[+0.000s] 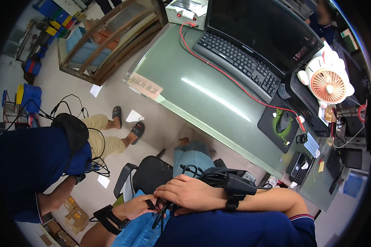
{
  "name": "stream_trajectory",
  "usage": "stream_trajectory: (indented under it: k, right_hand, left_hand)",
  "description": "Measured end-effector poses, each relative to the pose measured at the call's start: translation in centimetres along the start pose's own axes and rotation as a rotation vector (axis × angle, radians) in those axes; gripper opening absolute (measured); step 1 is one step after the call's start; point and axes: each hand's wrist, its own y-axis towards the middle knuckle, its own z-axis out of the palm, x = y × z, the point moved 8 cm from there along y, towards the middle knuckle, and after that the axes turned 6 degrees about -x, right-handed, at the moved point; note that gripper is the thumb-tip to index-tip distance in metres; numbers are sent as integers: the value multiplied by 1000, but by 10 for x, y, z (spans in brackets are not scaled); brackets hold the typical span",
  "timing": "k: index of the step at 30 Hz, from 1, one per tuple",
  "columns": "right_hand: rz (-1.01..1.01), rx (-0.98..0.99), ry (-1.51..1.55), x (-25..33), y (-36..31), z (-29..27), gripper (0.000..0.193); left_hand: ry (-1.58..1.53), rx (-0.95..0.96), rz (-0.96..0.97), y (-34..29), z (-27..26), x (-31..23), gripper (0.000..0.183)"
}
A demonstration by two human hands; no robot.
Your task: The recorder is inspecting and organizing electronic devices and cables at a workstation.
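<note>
My left hand [134, 207] and my right hand [189, 192] meet in front of my body at the lower middle. A black cable [157, 220] loops down below them, and my right fingers curl closed over part of it. The left fingertips, bent inward, disappear beneath the right hand; what they hold is hidden. A small black band [151, 204] circles a left finger. Black devices are strapped to both wrists: a left wrist unit [113, 218] and a boxy right wrist unit [240, 185]. More black cables [202, 173] lie across my lap beside the right hand.
A green-topped desk [169, 74] carries a keyboard [239, 61], monitor [259, 29], mouse [283, 122], red cable [218, 68] and white fan [327, 84]. Another person [41, 152] with cables stands at left. A black chair [152, 173] and wood-framed cabinet [111, 45] are nearby.
</note>
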Motion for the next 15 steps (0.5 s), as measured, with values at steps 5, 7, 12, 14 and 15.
stream_trajectory:
  k: [5,7,12,14,15]
  right_hand:
    - [116,174,-257,-11,3,19,37]
    - [125,205,-283,-12,4,20,31]
    - [98,159,-319,-9,3,18,10]
    - [68,88,-290,-10,4,16,9]
    - [38,17,-261,-8,5,12,8]
  left_hand:
    - [14,-29,116,-2,21,-21,36]
    - [-97,-57,117,-3,20,-23,37]
    - [-246,-143,-52,6,17,-8,41]
    - [-272,-170,-79,9,12,1,42]
    - [-300,-198,-105,11,7,9,43]
